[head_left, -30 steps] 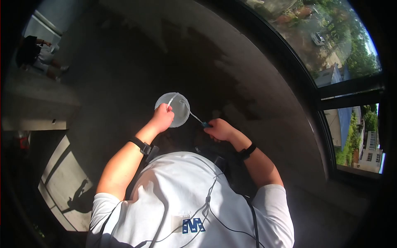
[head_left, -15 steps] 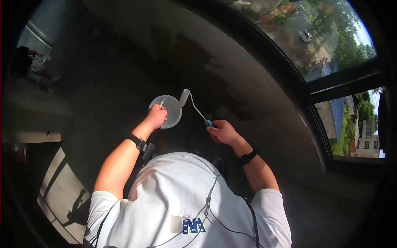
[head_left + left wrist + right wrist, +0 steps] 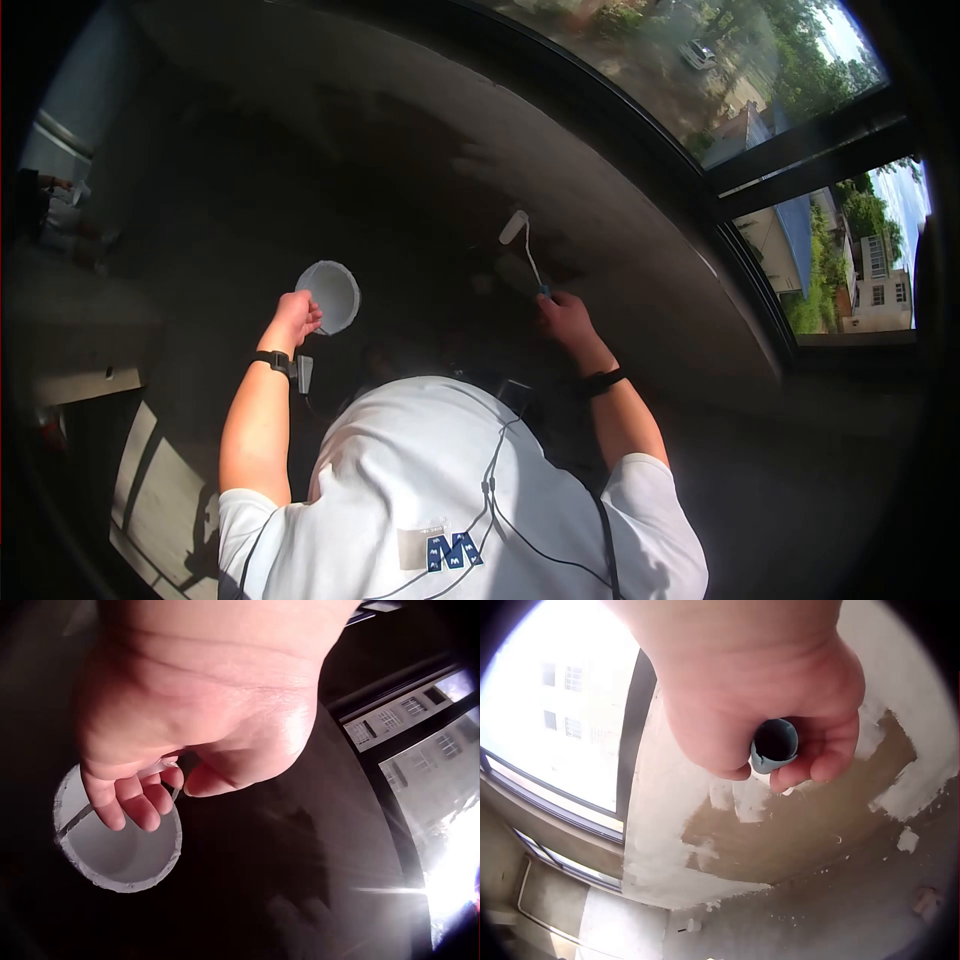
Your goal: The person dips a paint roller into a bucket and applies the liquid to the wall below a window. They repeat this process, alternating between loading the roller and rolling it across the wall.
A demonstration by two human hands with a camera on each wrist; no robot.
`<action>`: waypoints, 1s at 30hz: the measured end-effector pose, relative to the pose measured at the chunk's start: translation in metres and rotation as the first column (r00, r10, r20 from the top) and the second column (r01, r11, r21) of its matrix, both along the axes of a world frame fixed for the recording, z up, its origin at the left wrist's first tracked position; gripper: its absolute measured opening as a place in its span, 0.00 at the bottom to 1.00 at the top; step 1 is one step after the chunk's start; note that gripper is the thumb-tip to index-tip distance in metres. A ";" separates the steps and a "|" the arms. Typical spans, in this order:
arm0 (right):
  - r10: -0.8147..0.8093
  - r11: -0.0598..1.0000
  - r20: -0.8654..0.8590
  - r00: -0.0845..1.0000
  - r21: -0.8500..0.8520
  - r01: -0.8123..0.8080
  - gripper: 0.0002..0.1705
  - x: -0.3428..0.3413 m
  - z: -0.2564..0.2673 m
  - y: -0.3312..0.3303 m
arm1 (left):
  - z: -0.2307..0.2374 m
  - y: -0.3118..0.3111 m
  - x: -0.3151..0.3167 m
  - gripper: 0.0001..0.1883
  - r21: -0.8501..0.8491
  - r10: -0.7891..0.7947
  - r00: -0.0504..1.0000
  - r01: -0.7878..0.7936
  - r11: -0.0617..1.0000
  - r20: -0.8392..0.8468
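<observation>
A white bucket [image 3: 334, 298] hangs from my left hand [image 3: 297, 316], whose fingers curl round its handle. In the left wrist view the hand [image 3: 202, 697] is above the bucket [image 3: 120, 851], with the fingers over its opening. My right hand [image 3: 568, 322] grips the blue-green handle of a paint roller [image 3: 514, 227], its white head up at the dark patch of wall. The right wrist view shows the hollow end of the handle [image 3: 774, 744] inside the curled right hand [image 3: 757, 697]; the roller head is mostly hidden there.
A wall with bare brown and whitish coated patches [image 3: 780, 840] lies ahead, below a dark window frame [image 3: 690, 190] at the right. Another person [image 3: 60, 210] is at the far left, near a concrete ledge [image 3: 90, 375].
The roller has come away from the bucket and moved right, towards the wall by the window. My left hand and the bucket have shifted left and down in the head view.
</observation>
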State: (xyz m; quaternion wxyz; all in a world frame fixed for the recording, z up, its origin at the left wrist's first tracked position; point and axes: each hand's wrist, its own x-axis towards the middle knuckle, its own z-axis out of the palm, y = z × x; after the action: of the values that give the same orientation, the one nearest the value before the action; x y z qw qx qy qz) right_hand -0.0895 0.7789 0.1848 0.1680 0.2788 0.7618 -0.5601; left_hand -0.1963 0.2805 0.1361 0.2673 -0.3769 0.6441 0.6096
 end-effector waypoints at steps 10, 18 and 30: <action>-0.228 0.947 0.088 0.970 0.251 0.200 0.14 0.008 -0.022 0.115 | -0.071 -0.095 0.037 0.03 -0.069 0.349 0.920 -0.342 0.937 0.178; -0.289 0.892 0.184 0.939 0.409 0.194 0.14 -0.014 -0.036 0.141 | -0.088 -0.155 0.104 0.12 -0.134 0.588 0.752 -0.577 0.806 0.298; -0.193 0.801 0.305 0.933 0.598 -0.029 0.15 -0.059 -0.115 0.128 | -0.092 -0.183 0.189 0.08 -0.198 0.764 0.537 -0.756 0.624 0.358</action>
State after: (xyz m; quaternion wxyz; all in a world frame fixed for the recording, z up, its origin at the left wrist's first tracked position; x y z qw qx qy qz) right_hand -0.1486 0.9070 0.0699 0.1807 0.4456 0.8428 -0.2420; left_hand -0.0072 0.0978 0.0445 0.1010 -0.7394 0.3514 0.5653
